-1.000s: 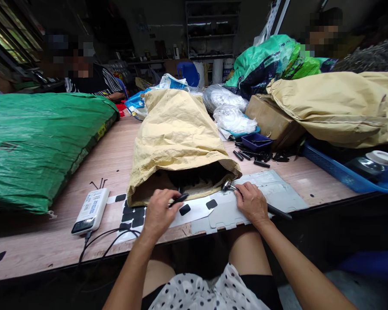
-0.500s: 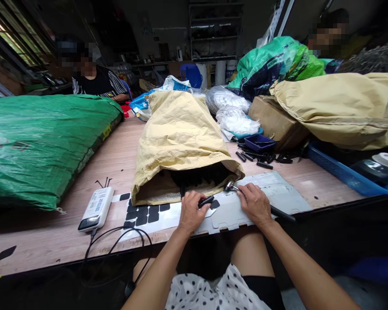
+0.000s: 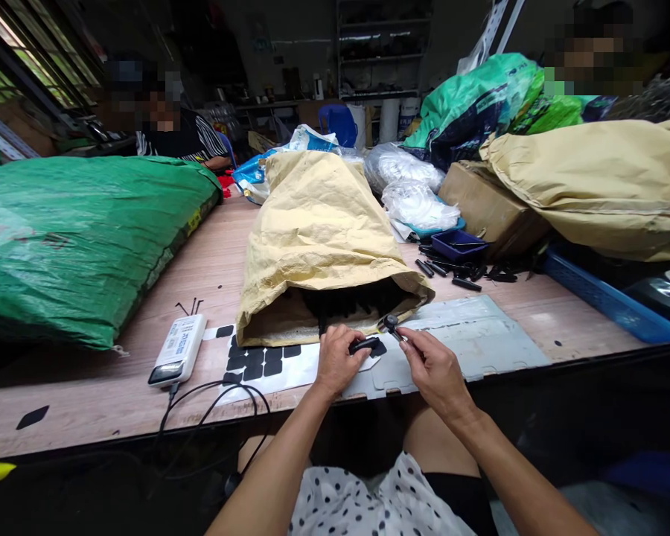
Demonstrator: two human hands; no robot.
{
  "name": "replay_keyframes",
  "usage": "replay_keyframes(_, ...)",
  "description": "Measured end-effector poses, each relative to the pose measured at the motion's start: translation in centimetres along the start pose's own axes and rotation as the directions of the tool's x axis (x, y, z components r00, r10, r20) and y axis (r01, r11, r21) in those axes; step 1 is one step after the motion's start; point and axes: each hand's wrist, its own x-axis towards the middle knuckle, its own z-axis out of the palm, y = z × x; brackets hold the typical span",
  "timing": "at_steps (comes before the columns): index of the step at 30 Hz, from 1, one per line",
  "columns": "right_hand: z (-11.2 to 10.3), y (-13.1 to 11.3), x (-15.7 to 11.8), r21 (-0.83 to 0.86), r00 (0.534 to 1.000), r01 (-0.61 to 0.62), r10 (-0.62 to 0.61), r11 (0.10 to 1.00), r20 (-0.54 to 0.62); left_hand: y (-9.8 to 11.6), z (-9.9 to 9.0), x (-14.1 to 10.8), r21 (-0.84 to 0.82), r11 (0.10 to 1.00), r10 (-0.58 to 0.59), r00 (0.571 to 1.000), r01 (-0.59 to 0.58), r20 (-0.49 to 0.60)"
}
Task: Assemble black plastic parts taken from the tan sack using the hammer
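Observation:
My left hand [image 3: 335,362] is closed on a short black cylindrical piece [image 3: 364,345], holding it low over the sheet near the bag's mouth. Just to the right, my right hand [image 3: 432,366] pinches a slim metal-shafted piece with a rounded, shiny head [image 3: 391,321]. That head is tilted up and left, close to the black piece; I cannot tell whether they touch. Behind both hands lies a yellow woven bag [image 3: 324,231], its open mouth facing me, with dark items [image 3: 357,298] inside. A white sheet with black rounded-square stickers [image 3: 272,367] lies left of my left hand.
A grey board [image 3: 480,335] lies at the table edge. On the left are a white power bank [image 3: 179,348] with a cable and a bulky green sack [image 3: 83,238]. Black tubes [image 3: 467,284], a purple tray [image 3: 458,242], a carton [image 3: 480,205] and a blue basket [image 3: 597,301] are on the right. Two people sit beyond.
My right hand has moved left and turned, bringing the rounded metal head more upright and nearer the black piece. My left hand still holds that piece. The view has shifted slightly.

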Motion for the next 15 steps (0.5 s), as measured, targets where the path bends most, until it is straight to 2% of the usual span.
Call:
replay_keyframes(3,0.5,-0.3,-0.5,-0.015,0.999,0.036,-0.036,0.999,0.003,0.0,0.1,0.0,-0.003,1.000,-0.002,1.000,0.002,0.000)
replay_keyframes(8,1.0,-0.6,-0.9,-0.133,0.994,0.042,-0.028,0.990,0.103,-0.2,0.2,0.0,-0.007,1.000,0.004,1.000,-0.004,-0.012)
replay_keyframes(12,1.3,-1.4,-0.9,-0.132,0.996,0.064,-0.055,0.989,0.069,-0.1,0.1,0.0,0.005,1.000,0.003,1.000,-0.003,0.000)
replay_keyframes(15,1.8,-2.0,-1.1,-0.129,0.992,0.091,-0.079,0.987,0.100,0.0,0.0,0.0,0.021,1.000,-0.006,1.000,0.005,0.009)
